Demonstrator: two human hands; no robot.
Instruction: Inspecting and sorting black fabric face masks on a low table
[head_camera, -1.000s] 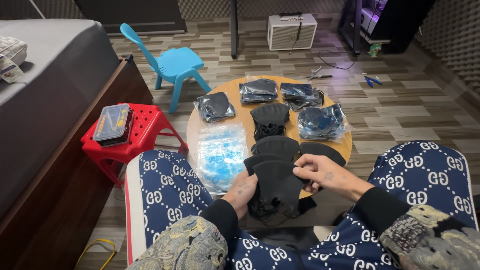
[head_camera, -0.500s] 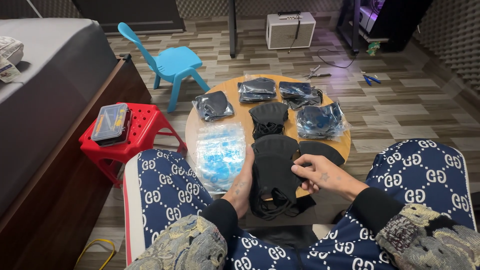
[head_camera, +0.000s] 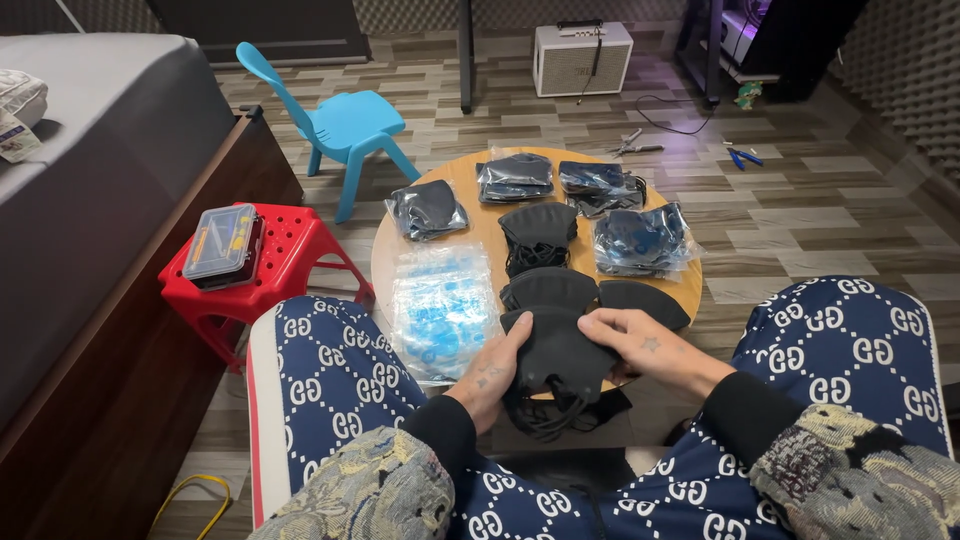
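A black face mask (head_camera: 556, 352) is pinched by both the left hand (head_camera: 492, 372) and right hand (head_camera: 640, 340); clear bagged masks (head_camera: 640, 240), apparently, lie beyond.

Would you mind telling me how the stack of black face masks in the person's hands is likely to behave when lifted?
The stack of black masks will probably flop: its ear loops dangle loose below the left hand and right hand. It looks light for its size, being thin fabric. The layers may slide apart, since only fingers at both edges hold them together.
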